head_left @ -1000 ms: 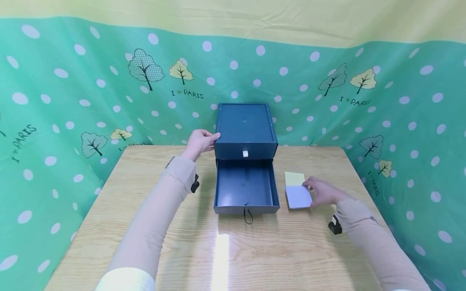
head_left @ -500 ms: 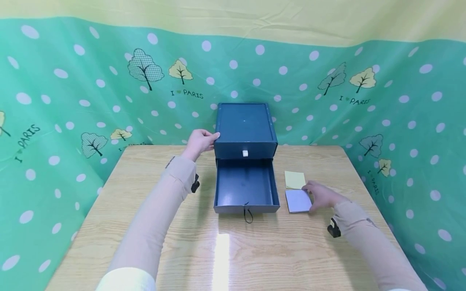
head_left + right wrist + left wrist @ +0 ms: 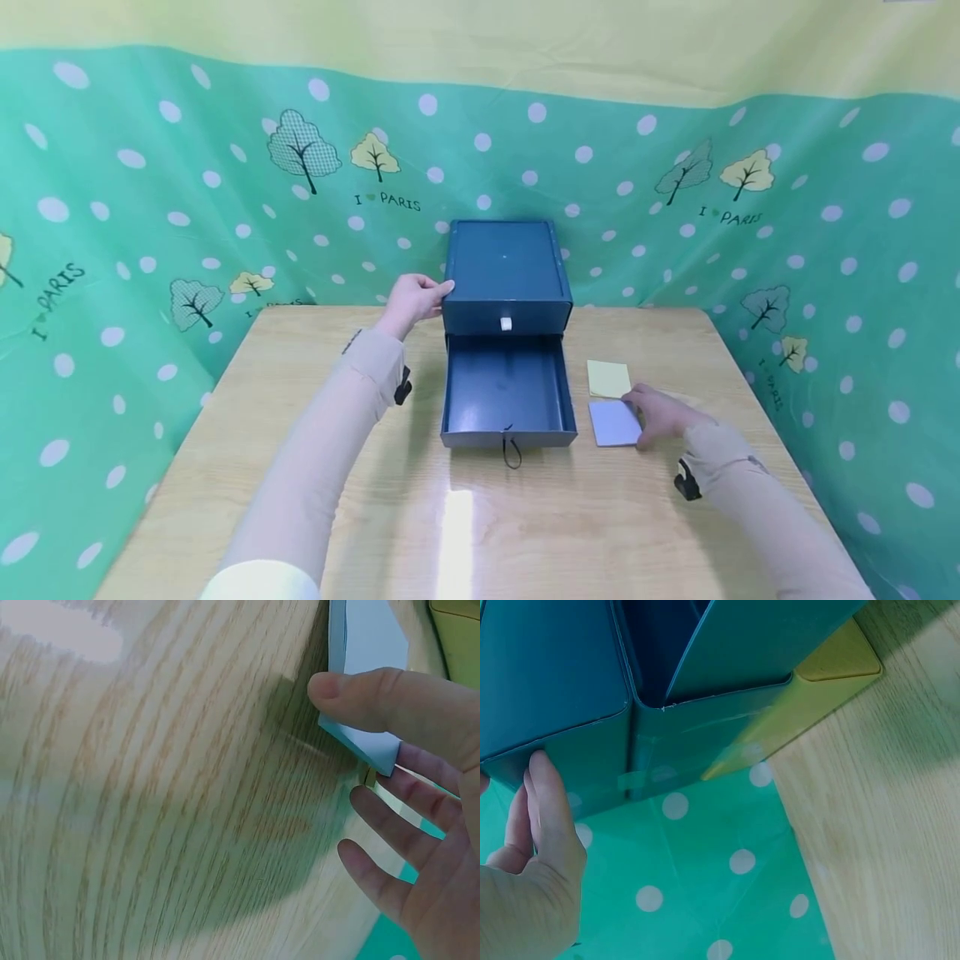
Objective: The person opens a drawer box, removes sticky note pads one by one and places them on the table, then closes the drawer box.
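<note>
A dark blue drawer cabinet point(image 3: 506, 262) stands at the back middle of the table, its upper drawer closed and showing a white knob point(image 3: 506, 323). Below it an empty drawer point(image 3: 504, 392) is pulled out, with a black loop hanging from its front. My left hand point(image 3: 413, 302) holds the cabinet's upper left edge, thumb on top and fingers point(image 3: 551, 799) along the side. To the right of the drawer lies a blue sticky note pad point(image 3: 615, 423), which my right hand point(image 3: 663, 415) grips by its right side. Just behind it is a yellow sticky note pad point(image 3: 608, 378).
Under the blue cabinet shows a yellow lower section point(image 3: 832, 660). A green dotted curtain point(image 3: 225, 200) hangs behind and on both sides of the wooden table point(image 3: 555, 525). The pulled-out drawer juts toward me between my two arms.
The blue pad has slid toward me with my right hand, off the yellow pad it overlapped, so a small gap shows. My left hand keeps its place on the cabinet.
</note>
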`<state>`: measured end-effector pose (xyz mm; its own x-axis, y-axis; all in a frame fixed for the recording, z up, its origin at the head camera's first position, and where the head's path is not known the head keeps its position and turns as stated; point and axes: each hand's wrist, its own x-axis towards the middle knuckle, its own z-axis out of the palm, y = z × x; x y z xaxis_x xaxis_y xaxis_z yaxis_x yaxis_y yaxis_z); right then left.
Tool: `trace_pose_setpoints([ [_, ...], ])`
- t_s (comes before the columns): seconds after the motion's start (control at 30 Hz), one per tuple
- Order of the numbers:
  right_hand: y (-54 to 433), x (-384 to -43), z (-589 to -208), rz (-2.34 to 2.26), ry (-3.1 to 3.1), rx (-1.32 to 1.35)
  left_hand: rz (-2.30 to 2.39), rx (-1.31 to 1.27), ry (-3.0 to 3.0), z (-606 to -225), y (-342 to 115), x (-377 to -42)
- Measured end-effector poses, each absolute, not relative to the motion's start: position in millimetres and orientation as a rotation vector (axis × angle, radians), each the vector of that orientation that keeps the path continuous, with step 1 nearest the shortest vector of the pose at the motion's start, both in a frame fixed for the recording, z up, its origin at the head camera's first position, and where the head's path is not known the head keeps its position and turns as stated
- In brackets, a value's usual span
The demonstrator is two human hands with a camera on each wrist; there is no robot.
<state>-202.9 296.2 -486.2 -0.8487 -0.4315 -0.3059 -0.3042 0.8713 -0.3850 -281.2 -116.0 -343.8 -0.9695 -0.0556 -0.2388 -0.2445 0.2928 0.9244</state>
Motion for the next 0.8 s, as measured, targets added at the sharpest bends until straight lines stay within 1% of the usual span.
trace_pose_setpoints([
  [0.17, 295.8, -200.4, -491.7, -0.442, 2.649, -0.498, 1.773, -0.284, 2.378, -346.7, -115.3, -279.7],
  [0.8, 296.4, -200.8, -494.6, -0.418, 2.674, -0.542, 1.729, -0.296, 2.420, -345.9, -114.7, -280.8],
])
